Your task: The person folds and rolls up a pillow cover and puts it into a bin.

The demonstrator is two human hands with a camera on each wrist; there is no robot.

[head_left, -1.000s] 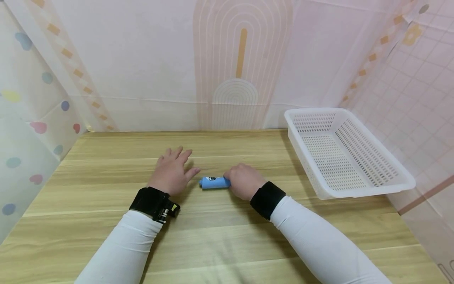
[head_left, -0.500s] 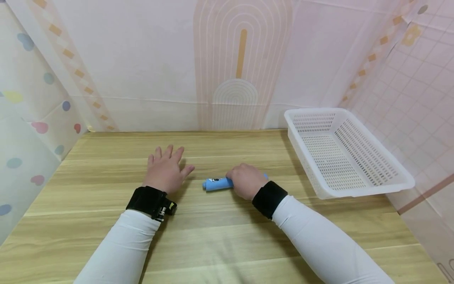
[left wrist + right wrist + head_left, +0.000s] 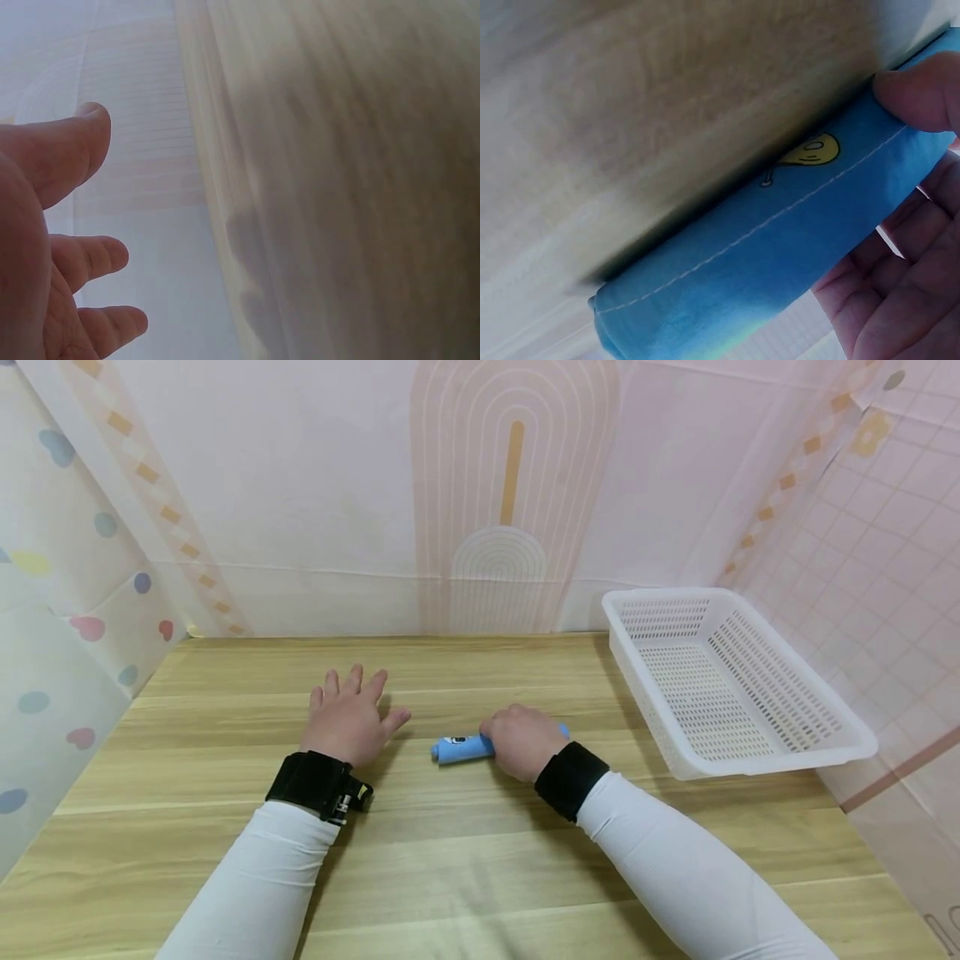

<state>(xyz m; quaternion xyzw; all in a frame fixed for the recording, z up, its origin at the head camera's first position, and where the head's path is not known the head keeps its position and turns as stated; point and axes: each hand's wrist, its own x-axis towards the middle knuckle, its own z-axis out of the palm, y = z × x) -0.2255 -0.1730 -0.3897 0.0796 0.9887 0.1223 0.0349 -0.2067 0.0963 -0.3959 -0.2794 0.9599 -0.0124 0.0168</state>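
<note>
A slim blue cloth roll [image 3: 463, 749] lies across the middle of the table, low over the wood. A small nub shows at its left end, with a black-and-white print beside it. In the right wrist view the roll [image 3: 727, 270] has a pale stitched seam and a yellow cartoon figure. My right hand [image 3: 522, 742] grips it near the middle, thumb on one side and fingers on the other, hiding that part. To the left, my left hand [image 3: 347, 718] hovers close over the table with fingers spread, apart from the roll. Its fingers [image 3: 90, 255] hold nothing.
A white perforated plastic basket [image 3: 637, 677] stands at the right, near the back of the wooden table [image 3: 465, 877]. Patterned sheets cover the back wall [image 3: 315, 510] and both sides. Black straps with cameras [image 3: 318, 787] wrap the wrists.
The roll has shifted slightly right and tilted, so its far end now shows beyond my right hand. My left hand has drawn away to the left, and the last half second is nearly still.
</note>
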